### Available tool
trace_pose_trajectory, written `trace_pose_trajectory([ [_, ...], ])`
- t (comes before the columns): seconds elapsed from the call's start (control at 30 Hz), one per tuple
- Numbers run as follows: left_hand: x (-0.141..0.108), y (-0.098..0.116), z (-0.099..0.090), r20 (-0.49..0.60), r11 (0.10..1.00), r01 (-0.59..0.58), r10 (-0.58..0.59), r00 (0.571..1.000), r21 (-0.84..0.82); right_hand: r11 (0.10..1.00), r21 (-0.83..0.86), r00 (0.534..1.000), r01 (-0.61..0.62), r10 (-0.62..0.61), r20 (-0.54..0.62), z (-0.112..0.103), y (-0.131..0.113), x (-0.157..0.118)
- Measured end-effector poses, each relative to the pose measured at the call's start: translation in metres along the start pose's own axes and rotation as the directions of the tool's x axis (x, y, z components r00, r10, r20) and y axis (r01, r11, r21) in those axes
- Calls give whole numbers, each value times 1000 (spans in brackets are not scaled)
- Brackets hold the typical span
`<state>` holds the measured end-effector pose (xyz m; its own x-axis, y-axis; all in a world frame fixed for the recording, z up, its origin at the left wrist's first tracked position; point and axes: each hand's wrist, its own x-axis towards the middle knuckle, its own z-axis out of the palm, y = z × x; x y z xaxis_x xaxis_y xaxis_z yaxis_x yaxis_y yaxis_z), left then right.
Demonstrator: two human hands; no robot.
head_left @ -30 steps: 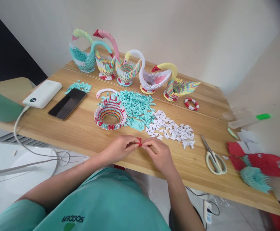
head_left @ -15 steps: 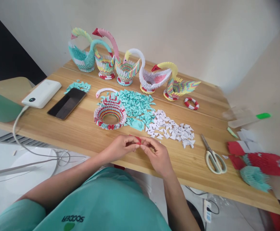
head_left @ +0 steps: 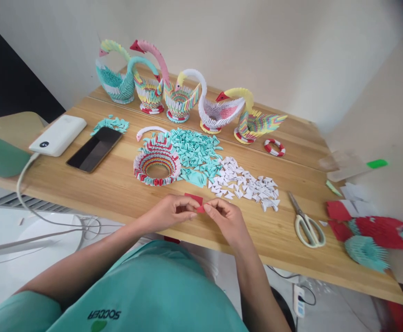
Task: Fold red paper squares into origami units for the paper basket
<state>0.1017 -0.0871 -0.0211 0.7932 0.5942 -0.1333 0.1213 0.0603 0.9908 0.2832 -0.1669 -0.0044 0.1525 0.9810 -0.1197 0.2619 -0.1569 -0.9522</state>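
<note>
Right now both hands meet at the near edge of the tabletop (head_left: 118,193), pinching one small red paper piece (head_left: 196,200) between them. The left hand (head_left: 168,213) has its fingertips clenched on the piece's left side, and the right hand (head_left: 227,220) grasps the right end with thumb and forefinger, so the paper sits just above the wood, between the two grips.

It looks to be thin folded paper: very light, soft enough to crease under any squeeze, and easy to tear or crumple. I would judge the safest hold to be at the folded edges and corners with fingertips only, much as it is held now.

Just beyond the hands lies a heap of white folded triangles (head_left: 246,184), touching a heap of teal folded triangles (head_left: 196,150). Beside the teal heap stands a round, half-built paper bowl (head_left: 157,159). A row of finished paper swans (head_left: 180,94) lines the far edge. Scissors (head_left: 305,223) lie to the right, well apart from the hands, and a phone (head_left: 95,148) and a power bank (head_left: 58,134) rest at the left.
</note>
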Motion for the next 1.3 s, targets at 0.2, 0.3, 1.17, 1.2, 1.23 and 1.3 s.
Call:
trace_pose_trajectory([
  [0.2, -4, 2, 3, -90, 998, -47, 52, 995, 52, 995, 92, 999, -30, 27, 29, 2, -4, 0],
  [0.3, -3, -3, 5, -100, 996, -71, 77, 992, 61, 996, 90, 999, -27, 25, 27, 4, -5, 0],
  [1.17, -7, -8, 5, -242, 846, -243, 391, 888, 475, 995, 99, 998, -22, 28, -62, 6, -8, -1],
  [1.2, -9, -9, 3, -201, 783, -309, 477, 856, 541, 991, 128, 997, -34, 42, -59, 6, -8, 0],
  [1.23, -10, -9, 1, -151, 726, -367, 540, 828, 581, 987, 153, 997, -45, 54, -54, 7, -8, 0],
  [1.3, -11, -9, -1, -74, 647, -441, 609, 790, 622, 978, 195, 996, -67, 75, -37, 10, -9, 1],
])
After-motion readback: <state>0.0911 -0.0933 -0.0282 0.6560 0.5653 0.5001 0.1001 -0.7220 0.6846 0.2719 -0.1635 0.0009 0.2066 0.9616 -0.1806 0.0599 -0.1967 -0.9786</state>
